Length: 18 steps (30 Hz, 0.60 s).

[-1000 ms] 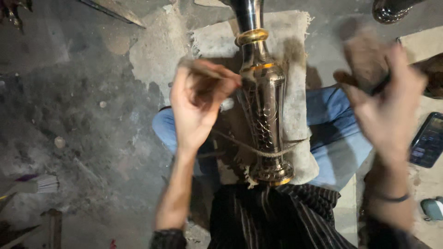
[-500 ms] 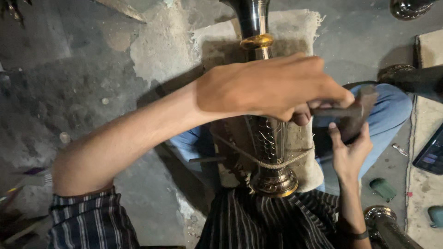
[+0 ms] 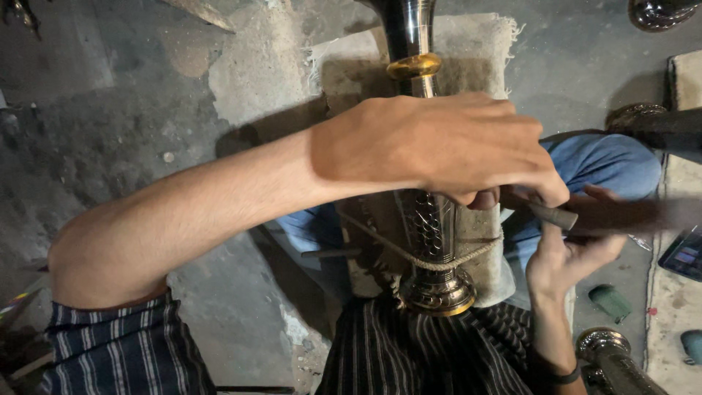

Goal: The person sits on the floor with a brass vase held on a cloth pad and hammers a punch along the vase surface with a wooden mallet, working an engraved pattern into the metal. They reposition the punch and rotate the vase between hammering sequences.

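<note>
A tall engraved metal vase [image 3: 431, 234] with a gold band lies along my lap, and a rope [image 3: 395, 249] is looped over its lower body. My left hand [image 3: 446, 146] reaches across the vase to the right, fingers curled shut over one end of a dark tool with a grey handle [image 3: 557, 216]. Just beneath it, my right hand [image 3: 567, 256] cradles the same tool from below, palm up. The tool's far end is blurred towards the right. The vase's middle is hidden behind my left hand.
A frayed pale cloth [image 3: 497, 44] lies under the vase on the rough concrete floor [image 3: 110, 146]. Other dark metal vessels sit at top right [image 3: 658, 11], right [image 3: 658, 128] and bottom right [image 3: 610, 351]. A phone [image 3: 684, 256] and a small green object [image 3: 610, 301] lie at right.
My left arm has swung from the vase's left side across it to the tool. My right hand has dropped from a raised position to beside the vase.
</note>
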Each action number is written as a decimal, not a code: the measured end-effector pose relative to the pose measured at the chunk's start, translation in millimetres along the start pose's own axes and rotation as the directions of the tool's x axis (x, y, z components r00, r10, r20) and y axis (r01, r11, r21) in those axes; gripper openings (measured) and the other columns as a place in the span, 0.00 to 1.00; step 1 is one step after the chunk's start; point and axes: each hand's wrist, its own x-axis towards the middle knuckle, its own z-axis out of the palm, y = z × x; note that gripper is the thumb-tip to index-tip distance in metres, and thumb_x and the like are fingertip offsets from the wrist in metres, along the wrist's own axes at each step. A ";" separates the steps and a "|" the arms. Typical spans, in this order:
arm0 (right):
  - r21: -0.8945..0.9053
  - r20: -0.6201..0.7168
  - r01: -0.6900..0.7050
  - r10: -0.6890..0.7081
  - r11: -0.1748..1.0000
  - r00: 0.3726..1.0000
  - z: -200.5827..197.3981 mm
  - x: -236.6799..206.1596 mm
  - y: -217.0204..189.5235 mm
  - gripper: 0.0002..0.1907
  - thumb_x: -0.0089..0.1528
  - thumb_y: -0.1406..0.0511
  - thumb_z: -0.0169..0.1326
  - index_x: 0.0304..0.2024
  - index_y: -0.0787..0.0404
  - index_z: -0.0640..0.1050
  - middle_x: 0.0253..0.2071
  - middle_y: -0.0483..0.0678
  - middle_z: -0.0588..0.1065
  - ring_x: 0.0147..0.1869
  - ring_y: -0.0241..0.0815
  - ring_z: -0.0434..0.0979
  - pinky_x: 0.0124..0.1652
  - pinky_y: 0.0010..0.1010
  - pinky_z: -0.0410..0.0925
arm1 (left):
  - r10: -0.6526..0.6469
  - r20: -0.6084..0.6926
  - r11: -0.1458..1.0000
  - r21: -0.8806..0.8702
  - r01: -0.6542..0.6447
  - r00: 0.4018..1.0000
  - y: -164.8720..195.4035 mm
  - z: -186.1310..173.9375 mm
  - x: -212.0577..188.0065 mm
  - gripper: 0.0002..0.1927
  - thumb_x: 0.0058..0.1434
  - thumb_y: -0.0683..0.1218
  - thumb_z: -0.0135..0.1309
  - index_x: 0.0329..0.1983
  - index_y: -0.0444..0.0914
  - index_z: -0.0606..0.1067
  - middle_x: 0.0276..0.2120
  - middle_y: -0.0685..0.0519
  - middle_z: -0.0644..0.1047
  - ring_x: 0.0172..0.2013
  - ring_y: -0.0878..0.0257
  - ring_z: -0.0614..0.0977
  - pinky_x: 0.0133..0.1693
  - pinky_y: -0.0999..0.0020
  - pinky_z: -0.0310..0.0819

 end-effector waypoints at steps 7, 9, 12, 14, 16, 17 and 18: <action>-0.171 0.014 0.184 -0.184 0.968 0.983 4.0 -7.0 10.7 0.23 0.71 0.79 0.53 0.65 0.67 0.60 0.56 0.54 0.65 0.54 0.43 0.69 0.55 0.32 0.67 | 0.172 -0.212 0.982 0.113 -0.151 0.962 -10.4 14.3 -3.1 0.25 0.64 0.42 0.58 0.63 0.56 0.71 0.36 0.60 0.75 0.35 0.69 0.78 0.34 0.73 0.77; -0.186 0.014 0.166 -0.166 0.968 0.986 2.7 -8.1 12.5 0.25 0.70 0.80 0.54 0.65 0.65 0.61 0.57 0.54 0.65 0.53 0.43 0.69 0.53 0.32 0.67 | 0.333 -0.415 0.938 0.235 -0.254 0.846 -12.5 16.8 -4.4 0.33 0.52 0.39 0.64 0.61 0.56 0.73 0.35 0.61 0.75 0.35 0.65 0.75 0.36 0.70 0.74; -0.066 0.020 0.083 -0.081 0.994 0.996 -0.5 -10.8 12.3 0.29 0.71 0.77 0.56 0.69 0.64 0.57 0.62 0.53 0.64 0.60 0.42 0.68 0.58 0.33 0.66 | 0.314 -0.470 0.949 0.135 -0.284 0.825 -14.1 19.8 -21.6 0.31 0.67 0.37 0.60 0.68 0.54 0.67 0.44 0.60 0.71 0.40 0.68 0.75 0.42 0.76 0.78; -0.071 0.004 0.073 -0.073 0.995 0.997 -2.6 -12.3 12.0 0.31 0.72 0.76 0.58 0.71 0.64 0.56 0.64 0.52 0.63 0.62 0.41 0.68 0.60 0.33 0.65 | 0.372 -0.490 0.918 0.323 -0.233 0.788 -9.2 17.8 -24.4 0.34 0.59 0.39 0.62 0.67 0.53 0.67 0.40 0.61 0.69 0.39 0.64 0.74 0.44 0.67 0.76; -0.179 0.034 0.131 -0.127 0.975 0.991 -5.0 -13.8 12.2 0.32 0.73 0.78 0.61 0.71 0.63 0.57 0.63 0.53 0.63 0.61 0.41 0.67 0.59 0.34 0.66 | 0.392 -0.513 0.898 0.393 -0.197 0.764 -4.8 13.1 -32.5 0.34 0.59 0.40 0.62 0.66 0.52 0.66 0.39 0.60 0.68 0.40 0.62 0.73 0.46 0.63 0.75; -0.218 0.057 0.153 -0.144 0.964 0.988 -6.4 -13.3 13.1 0.33 0.73 0.78 0.61 0.71 0.63 0.57 0.63 0.54 0.62 0.61 0.42 0.66 0.60 0.35 0.65 | 0.391 -0.522 0.904 0.373 -0.210 0.758 -4.0 11.0 -43.8 0.32 0.62 0.40 0.62 0.66 0.52 0.65 0.39 0.60 0.68 0.41 0.62 0.73 0.48 0.63 0.75; -0.226 0.062 0.172 -0.162 0.959 0.985 -8.3 -14.6 13.2 0.34 0.72 0.79 0.62 0.70 0.64 0.55 0.64 0.56 0.61 0.64 0.44 0.64 0.63 0.37 0.64 | 0.359 -0.502 0.919 0.338 -0.204 0.787 -0.4 8.7 -41.9 0.30 0.63 0.39 0.61 0.66 0.52 0.65 0.38 0.59 0.68 0.40 0.62 0.73 0.47 0.64 0.75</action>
